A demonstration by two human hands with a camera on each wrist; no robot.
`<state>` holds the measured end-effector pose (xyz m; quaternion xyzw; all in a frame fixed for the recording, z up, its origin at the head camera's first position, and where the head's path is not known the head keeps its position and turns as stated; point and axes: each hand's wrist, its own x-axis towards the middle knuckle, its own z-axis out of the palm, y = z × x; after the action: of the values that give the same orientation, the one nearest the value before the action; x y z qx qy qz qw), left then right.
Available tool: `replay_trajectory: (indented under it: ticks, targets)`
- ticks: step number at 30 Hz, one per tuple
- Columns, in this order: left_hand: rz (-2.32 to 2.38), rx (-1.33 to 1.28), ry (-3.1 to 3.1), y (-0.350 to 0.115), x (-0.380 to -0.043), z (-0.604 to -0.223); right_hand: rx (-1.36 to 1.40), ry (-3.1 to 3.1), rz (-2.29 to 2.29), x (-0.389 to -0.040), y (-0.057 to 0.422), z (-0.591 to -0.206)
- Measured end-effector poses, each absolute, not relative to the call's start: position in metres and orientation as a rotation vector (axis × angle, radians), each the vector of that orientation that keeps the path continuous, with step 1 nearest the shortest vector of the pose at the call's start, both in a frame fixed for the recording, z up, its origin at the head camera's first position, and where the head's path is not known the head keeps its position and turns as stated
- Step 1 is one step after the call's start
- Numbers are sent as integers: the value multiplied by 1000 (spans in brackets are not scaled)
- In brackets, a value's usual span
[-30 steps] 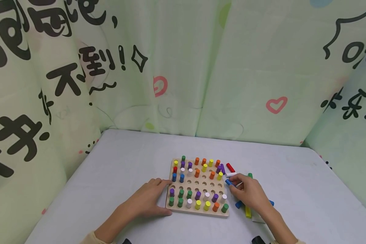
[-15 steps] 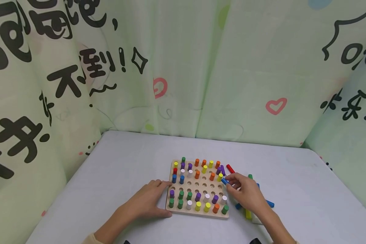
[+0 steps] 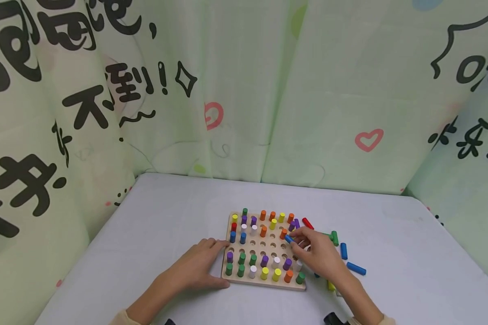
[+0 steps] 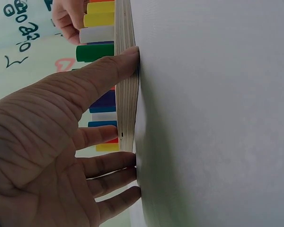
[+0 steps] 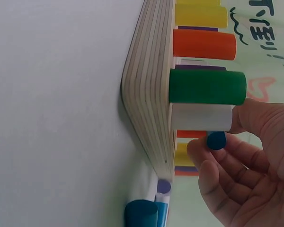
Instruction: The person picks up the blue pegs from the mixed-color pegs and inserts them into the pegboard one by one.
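Note:
A wooden pegboard (image 3: 264,284) with several upright coloured pegs lies flat on the table, empty holes showing across its middle rows. My left hand (image 3: 201,266) rests at its left side; in the left wrist view the straight thumb (image 4: 104,71) touches the layered edge and the other fingers spread along the tabletop. Over the board's right part, my right hand (image 3: 319,253) pinches a blue peg (image 3: 288,239) between thumb and fingers. That peg is tilted above the holes. From the right wrist, its round blue end (image 5: 217,140) shows beyond a white peg (image 5: 201,117) and a green peg (image 5: 207,87).
Loose pegs lie right of the board: a red one (image 3: 307,223), a green one (image 3: 335,238), blue ones (image 3: 356,268) and a yellow one (image 3: 331,285) partly hidden by the right arm. A printed green curtain (image 3: 244,90) hangs behind the white table (image 3: 179,198).
My right hand has moved left with the blue peg, from beside the board to over its right part. Green and blue loose pegs are uncovered behind it. The left hand stays put.

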<state>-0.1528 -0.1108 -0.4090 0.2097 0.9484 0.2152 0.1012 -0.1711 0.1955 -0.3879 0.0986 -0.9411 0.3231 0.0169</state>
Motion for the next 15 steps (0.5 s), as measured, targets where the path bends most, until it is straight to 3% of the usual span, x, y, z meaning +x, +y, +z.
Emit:
replay_trajectory:
  ticks: [15]
  targets:
    - [634,606,2802,-111,-153,-409,325,-2929,1141,-172,174,-388]
